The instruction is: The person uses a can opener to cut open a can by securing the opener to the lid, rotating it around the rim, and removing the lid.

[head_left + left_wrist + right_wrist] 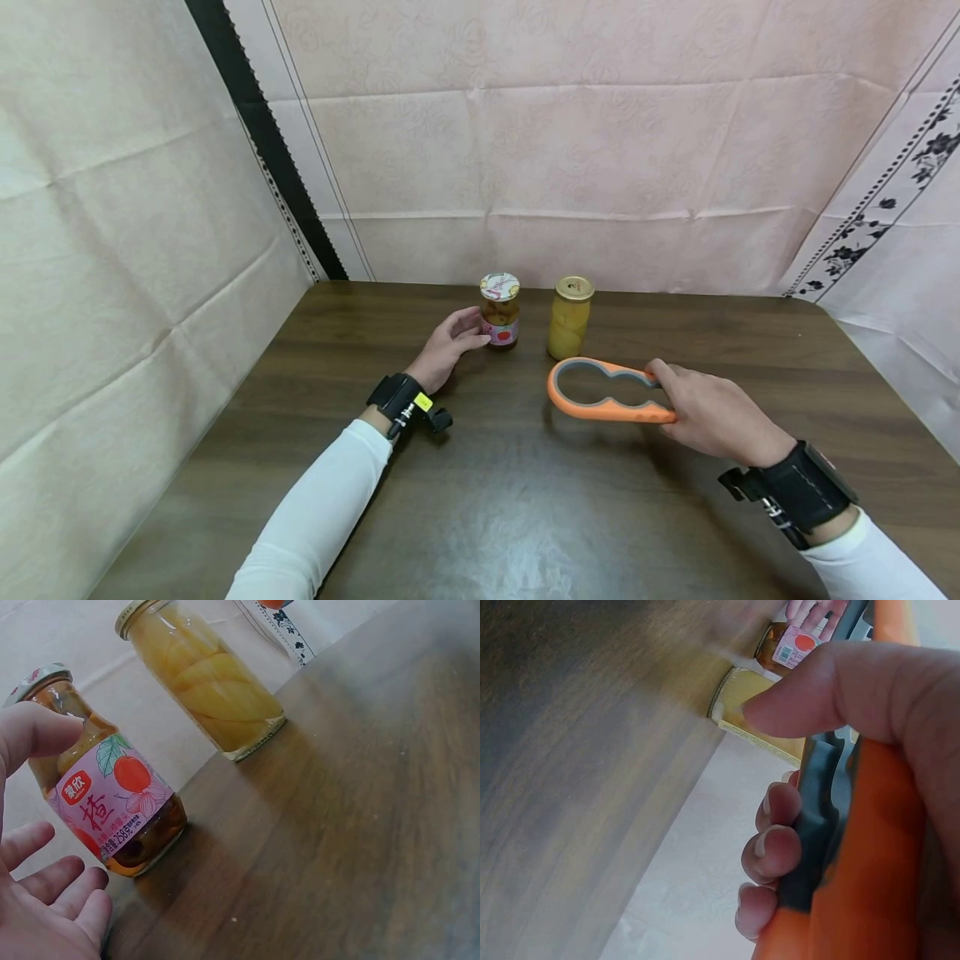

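Orange plastic with a grey lining on the jar opener (600,410), gripped by its handles in the right hand (712,412), thumb on one side and curled fingers on the other; probably so held to leave the rounded openings free. Poised above the table (450,517), farther from its far edge than either jar. Close to that edge, left of its midpoint: a hawthorn jar (500,312), upright, with brownish fruit behind glass, a pink label (112,795) and a white patterned lid (499,286) on top. Left hand (450,340) beside it, empty and loosely spread, as if to cup the glass; contact hard to tell. Near the edge's midpoint: a yellow fruit jar (569,323), upright, gold lid (574,287) on, packed with large pieces, probably peach.
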`<move>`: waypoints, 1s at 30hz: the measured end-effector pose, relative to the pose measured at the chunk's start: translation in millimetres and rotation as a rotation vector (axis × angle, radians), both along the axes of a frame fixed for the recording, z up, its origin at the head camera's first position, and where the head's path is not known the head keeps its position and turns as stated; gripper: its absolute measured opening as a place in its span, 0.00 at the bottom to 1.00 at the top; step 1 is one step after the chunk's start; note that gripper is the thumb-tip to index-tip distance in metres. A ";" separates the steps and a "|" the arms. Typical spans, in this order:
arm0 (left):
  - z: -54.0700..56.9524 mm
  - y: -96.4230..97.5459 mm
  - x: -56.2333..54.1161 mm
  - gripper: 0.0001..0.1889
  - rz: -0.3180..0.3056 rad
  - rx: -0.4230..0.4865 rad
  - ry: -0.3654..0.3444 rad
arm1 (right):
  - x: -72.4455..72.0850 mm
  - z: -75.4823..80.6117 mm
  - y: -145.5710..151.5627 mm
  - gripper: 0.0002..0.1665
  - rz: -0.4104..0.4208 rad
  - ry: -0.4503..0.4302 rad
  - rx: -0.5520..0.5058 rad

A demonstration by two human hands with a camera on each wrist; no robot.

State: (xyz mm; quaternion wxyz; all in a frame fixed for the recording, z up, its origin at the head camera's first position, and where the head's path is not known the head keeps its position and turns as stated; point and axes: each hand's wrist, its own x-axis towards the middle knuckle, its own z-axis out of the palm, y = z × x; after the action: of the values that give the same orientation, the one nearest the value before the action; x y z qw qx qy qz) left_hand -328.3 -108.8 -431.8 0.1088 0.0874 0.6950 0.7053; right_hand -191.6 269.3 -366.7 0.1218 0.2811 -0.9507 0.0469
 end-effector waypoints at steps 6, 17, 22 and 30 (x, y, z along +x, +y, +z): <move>0.3 4.0 -4.7 0.36 -0.007 0.031 0.026 | 0.0 0.1 -1.1 0.34 0.002 0.012 0.001; -1.3 17.5 -14.5 0.39 -0.008 0.052 0.035 | 0.9 0.1 -2.3 0.34 -0.007 -0.004 0.000; -3.4 24.2 -20.5 0.40 -0.002 0.039 0.049 | 1.7 -0.2 -2.5 0.34 -0.006 -0.001 0.000; -3.9 32.1 -26.5 0.39 0.037 0.013 0.065 | 1.7 -0.6 -3.5 0.33 -0.006 -0.011 0.008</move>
State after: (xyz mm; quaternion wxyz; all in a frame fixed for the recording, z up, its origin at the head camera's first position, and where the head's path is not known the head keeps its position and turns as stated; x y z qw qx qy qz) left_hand -354.8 -76.7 -435.7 0.0727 0.0982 0.6952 0.7083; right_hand -189.9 265.9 -367.3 0.1156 0.2784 -0.9525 0.0443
